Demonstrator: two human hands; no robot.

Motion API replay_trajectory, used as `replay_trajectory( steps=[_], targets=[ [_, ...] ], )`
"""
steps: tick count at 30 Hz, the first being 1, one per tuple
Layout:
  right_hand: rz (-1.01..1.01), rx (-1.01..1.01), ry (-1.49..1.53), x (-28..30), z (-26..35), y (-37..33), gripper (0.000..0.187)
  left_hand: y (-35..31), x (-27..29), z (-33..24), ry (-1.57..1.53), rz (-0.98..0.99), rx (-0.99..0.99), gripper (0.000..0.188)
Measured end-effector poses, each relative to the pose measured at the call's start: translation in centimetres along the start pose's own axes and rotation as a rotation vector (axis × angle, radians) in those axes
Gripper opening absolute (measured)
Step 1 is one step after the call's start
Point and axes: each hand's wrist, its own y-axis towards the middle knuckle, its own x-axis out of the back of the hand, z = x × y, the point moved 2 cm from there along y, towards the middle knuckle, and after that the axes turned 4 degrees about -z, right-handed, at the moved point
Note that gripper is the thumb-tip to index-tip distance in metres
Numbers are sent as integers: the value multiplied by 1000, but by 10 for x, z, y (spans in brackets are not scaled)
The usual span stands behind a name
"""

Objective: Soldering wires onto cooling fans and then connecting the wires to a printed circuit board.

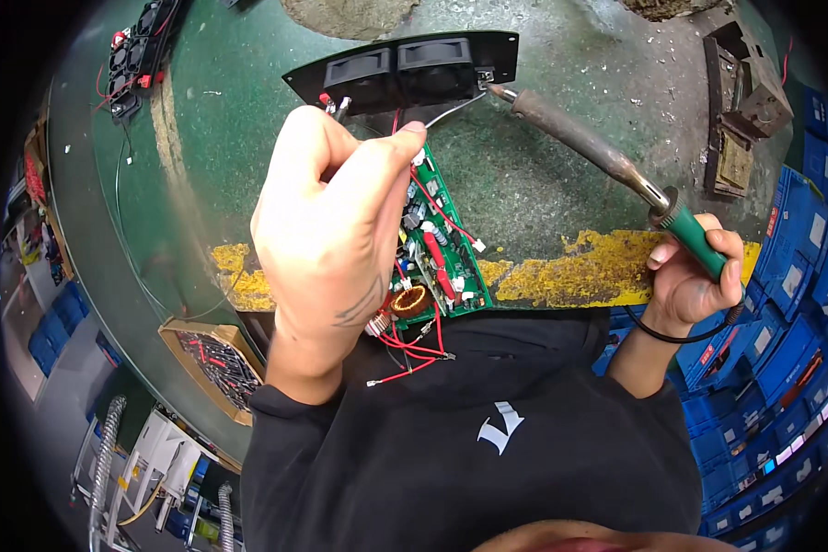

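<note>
My right hand (699, 276) grips the green handle of a soldering iron (589, 143). The iron's tip meets, or nearly meets, a small metal terminal (485, 79) at the right end of a black panel (359, 69) with two square fans. Pinched between thumb and forefinger of my left hand (331, 202) is a thin grey-white wire (455, 109), whose far end reaches that terminal. Below the panel, partly behind my left hand, lies a green circuit board (460, 267) with a copper coil (409, 301) and red wires (414, 359) hanging past the table edge.
A metal soldering iron stand (745, 87) is at the far right of the green table. More black fans (138, 60) lie at the far left. At the lower left sits a cardboard box (216, 368) of small dark parts. Blue bins (782, 368) fill the right side.
</note>
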Motion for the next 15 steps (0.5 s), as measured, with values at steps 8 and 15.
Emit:
replay_trajectory(
  steps=[8, 15],
  targets=[
    [8, -5, 35, 0, 0, 0, 43, -5, 1, -8, 51, -6, 3, 24],
    [7, -3, 51, 4, -2, 0, 43, -5, -2, -11, 116, 9, -103, 24]
  ],
)
